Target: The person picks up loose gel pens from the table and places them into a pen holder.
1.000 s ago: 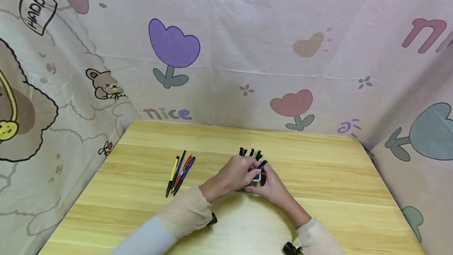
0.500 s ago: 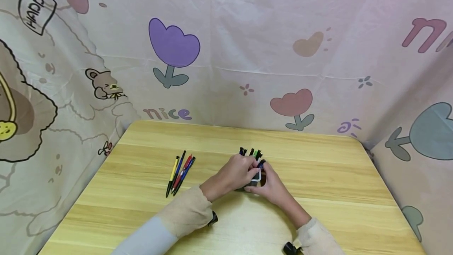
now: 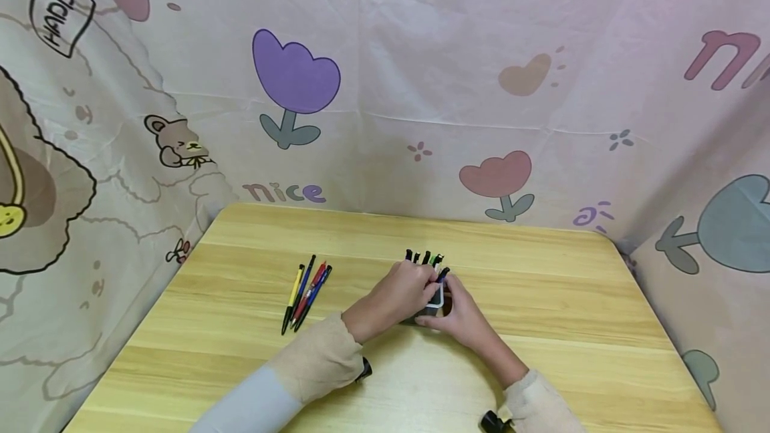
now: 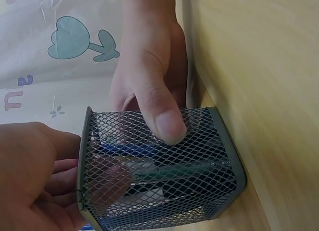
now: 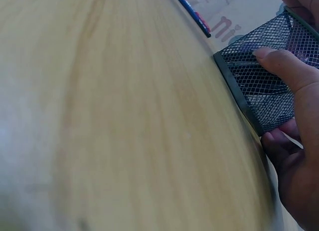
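A dark mesh pen holder (image 3: 428, 311) stands upright on the table, several pens (image 3: 426, 258) rising from it. My right hand (image 3: 464, 318) grips its side; in the right wrist view the thumb of that hand (image 5: 299, 171) lies across the mesh (image 5: 254, 86). Over the top edge, my left hand (image 3: 403, 291) pinches a blue pen (image 3: 443, 275) with a dark end. The left wrist view has a finger of the left hand (image 4: 30, 176) behind the mesh wall (image 4: 164, 191), inside the holder. The grip on the pen is partly hidden.
Left of the holder lie a yellow pen (image 3: 293, 299), a red pen (image 3: 308, 297) and two blue pens, side by side on the wooden table (image 3: 541, 286). A printed cloth (image 3: 385, 85) hangs behind the table and along its sides.
The blue pen at the left fingers has shifted slightly left and become steeper. The pen tops behind have moved a little. The right hand keeps its hold on the pen holder.
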A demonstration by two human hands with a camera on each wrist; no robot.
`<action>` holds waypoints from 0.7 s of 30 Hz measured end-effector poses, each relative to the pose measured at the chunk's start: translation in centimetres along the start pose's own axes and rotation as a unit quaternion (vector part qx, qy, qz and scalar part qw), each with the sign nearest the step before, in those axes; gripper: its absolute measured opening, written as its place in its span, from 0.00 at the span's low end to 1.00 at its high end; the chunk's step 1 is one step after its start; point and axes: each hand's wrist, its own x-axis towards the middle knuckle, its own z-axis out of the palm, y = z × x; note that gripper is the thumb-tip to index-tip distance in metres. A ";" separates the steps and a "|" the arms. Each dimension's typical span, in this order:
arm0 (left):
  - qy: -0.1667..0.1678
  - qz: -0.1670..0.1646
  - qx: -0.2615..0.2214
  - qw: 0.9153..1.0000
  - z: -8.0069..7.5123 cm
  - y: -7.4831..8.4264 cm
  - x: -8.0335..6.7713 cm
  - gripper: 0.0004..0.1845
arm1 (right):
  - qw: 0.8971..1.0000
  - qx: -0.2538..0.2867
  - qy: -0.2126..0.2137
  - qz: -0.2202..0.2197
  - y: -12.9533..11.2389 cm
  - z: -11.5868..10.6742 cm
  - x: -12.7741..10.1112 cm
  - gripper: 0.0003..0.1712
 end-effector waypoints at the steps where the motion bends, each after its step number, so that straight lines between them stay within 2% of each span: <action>1: -0.002 -0.004 0.005 1.000 0.0 0.1 0.0 0.07 | 1.000 0.001 -0.001 0.000 0.0 0.0 0.0 0.44; 4: 0.000 -0.012 0.020 1.000 0.0 0.2 0.0 0.08 | 1.000 0.006 -0.002 0.003 0.0 0.0 0.1 0.44; 8: 0.023 -0.008 0.031 0.999 0.1 0.1 -0.2 0.07 | 1.000 0.012 -0.001 0.009 0.0 0.0 0.1 0.44; 16: 0.091 0.031 -0.013 0.995 -0.1 -0.5 -0.6 0.05 | 1.000 0.017 -0.006 0.012 -0.1 0.1 0.1 0.45; 21: 0.115 0.030 -0.004 0.993 -0.8 -1.0 -1.0 0.09 | 1.000 0.015 -0.003 0.022 0.0 0.1 0.1 0.46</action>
